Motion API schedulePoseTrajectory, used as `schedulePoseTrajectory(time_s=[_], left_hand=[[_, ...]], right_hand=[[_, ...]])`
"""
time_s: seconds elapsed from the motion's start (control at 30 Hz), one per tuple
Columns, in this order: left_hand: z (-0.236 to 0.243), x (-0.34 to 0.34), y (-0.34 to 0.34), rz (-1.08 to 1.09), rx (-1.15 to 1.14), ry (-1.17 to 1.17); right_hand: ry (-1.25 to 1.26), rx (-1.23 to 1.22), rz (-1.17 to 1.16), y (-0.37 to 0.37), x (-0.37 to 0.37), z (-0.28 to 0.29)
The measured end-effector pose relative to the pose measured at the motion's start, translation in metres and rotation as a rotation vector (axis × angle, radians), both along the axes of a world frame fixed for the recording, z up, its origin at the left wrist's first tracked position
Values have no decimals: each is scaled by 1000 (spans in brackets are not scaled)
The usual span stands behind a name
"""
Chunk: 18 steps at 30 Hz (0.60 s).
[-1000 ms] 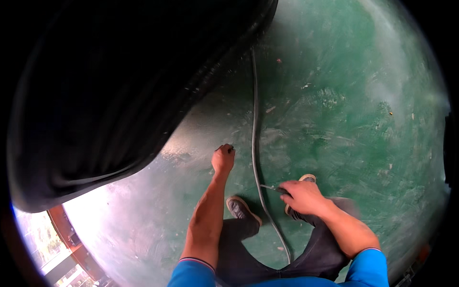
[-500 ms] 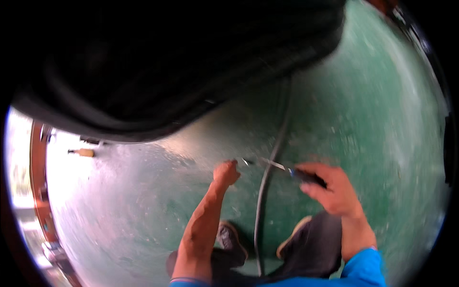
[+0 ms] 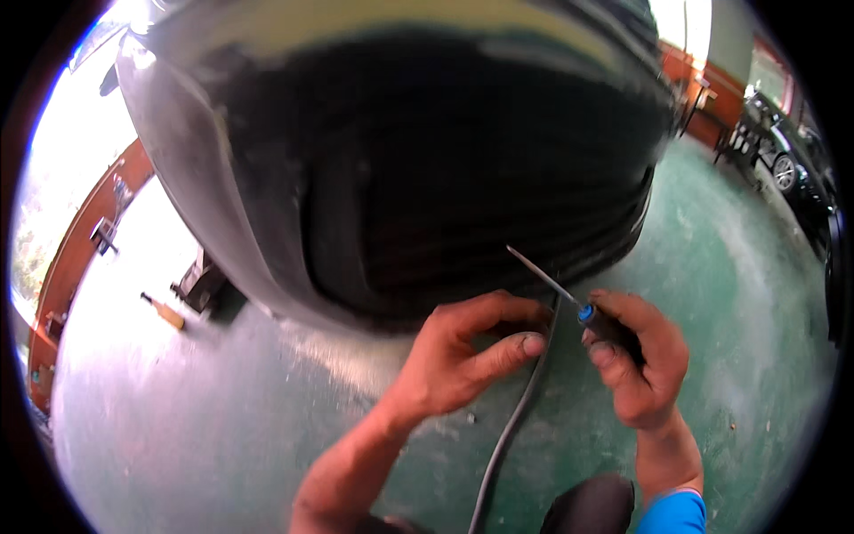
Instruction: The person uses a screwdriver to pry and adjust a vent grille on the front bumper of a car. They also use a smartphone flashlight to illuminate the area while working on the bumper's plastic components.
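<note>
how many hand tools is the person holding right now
1. A thin metal-shafted screwdriver with a dark handle and blue collar sits in the right hand, tip aimed at the big black tyre. The left hand holds no tool; it rests by the grey hose.

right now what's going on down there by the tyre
A person crouches on a green floor beside a big black tyre. The right hand grips a screwdriver by its dark handle, the thin metal shaft pointing up toward the tyre's lower edge. The left hand reaches in next to the tyre, fingers curled close to a grey hose that runs along the floor between both hands.
</note>
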<state>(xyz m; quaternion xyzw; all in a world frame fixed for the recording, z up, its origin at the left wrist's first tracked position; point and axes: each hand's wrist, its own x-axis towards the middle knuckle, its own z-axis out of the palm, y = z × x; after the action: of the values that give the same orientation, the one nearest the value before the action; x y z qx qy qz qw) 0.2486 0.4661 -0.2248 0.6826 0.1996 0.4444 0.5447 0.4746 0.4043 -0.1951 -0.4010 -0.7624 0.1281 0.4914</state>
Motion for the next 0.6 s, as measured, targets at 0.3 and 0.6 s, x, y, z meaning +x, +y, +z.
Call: schedulePoseTrajectory(time_s=[0.3, 0.6], left_hand=[[15, 3, -7, 515, 393, -368], [18, -42, 9, 689, 480, -308]], right_hand=[[-81, 96, -219, 1, -50, 37], [-103, 286, -355, 16, -76, 40]])
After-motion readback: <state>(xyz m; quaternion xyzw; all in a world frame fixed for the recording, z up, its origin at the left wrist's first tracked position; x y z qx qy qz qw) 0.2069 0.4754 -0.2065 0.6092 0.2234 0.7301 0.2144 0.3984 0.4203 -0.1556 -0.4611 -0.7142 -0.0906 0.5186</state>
